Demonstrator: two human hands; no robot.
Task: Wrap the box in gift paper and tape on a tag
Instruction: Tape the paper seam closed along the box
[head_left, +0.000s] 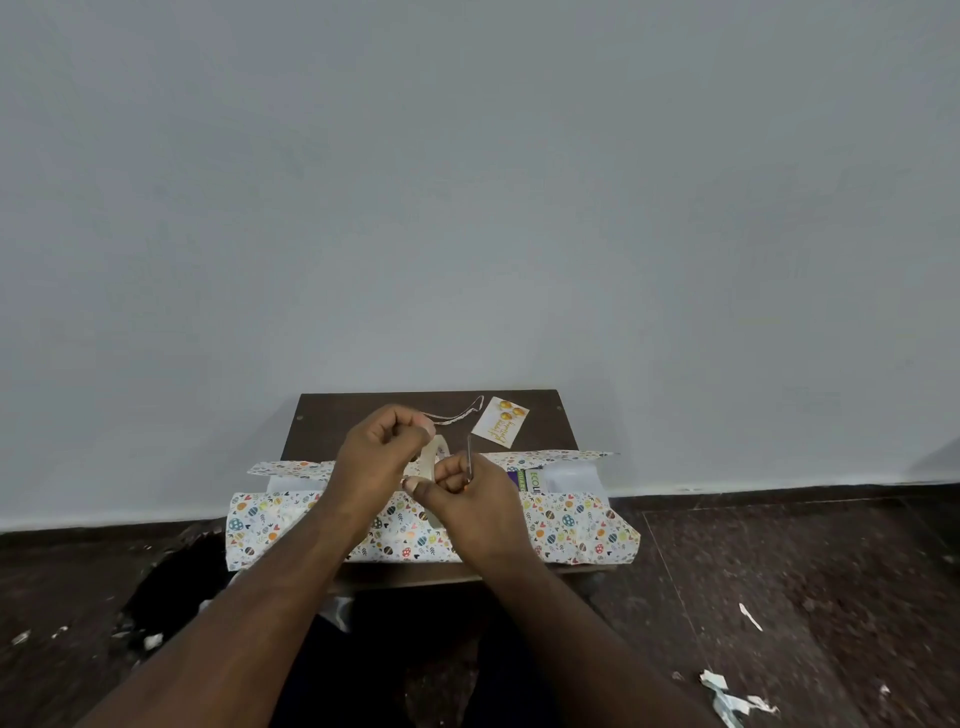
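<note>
A tape roll (434, 457) is pinched in the left hand (376, 457); scissors (469, 460) are gripped in the right hand (465, 501). Directly beneath, the half-wrapped box (527, 478) is laid crosswise on the worktop (332, 415); the tag (500, 420) is beyond, rightward.

- Tabletop (332, 415): dark brown wood, matt, smooth face.
- Gift paper (571, 525): thin paper, white ground printed with small coloured motifs, slight sheen; plain white on the reverse side.
- Box (527, 479): printed cardboard, smooth, partly covered by the paper.
- Tape roll (430, 457): translucent plastic film, glossy.
- Tag (500, 420): white card, matt, with shiny gold print.
- String (457, 415): thin, pale cord beside the tag.
- Scissors (469, 457): slim metal blade, dull shine; orange plastic shows at the right hand (467, 499).
- Floor (779, 571): dark speckled stone, polished.
- Wall (467, 208): painted, matt, even.
- Scraps (732, 699): torn, crumpled paper on the floor.
</note>
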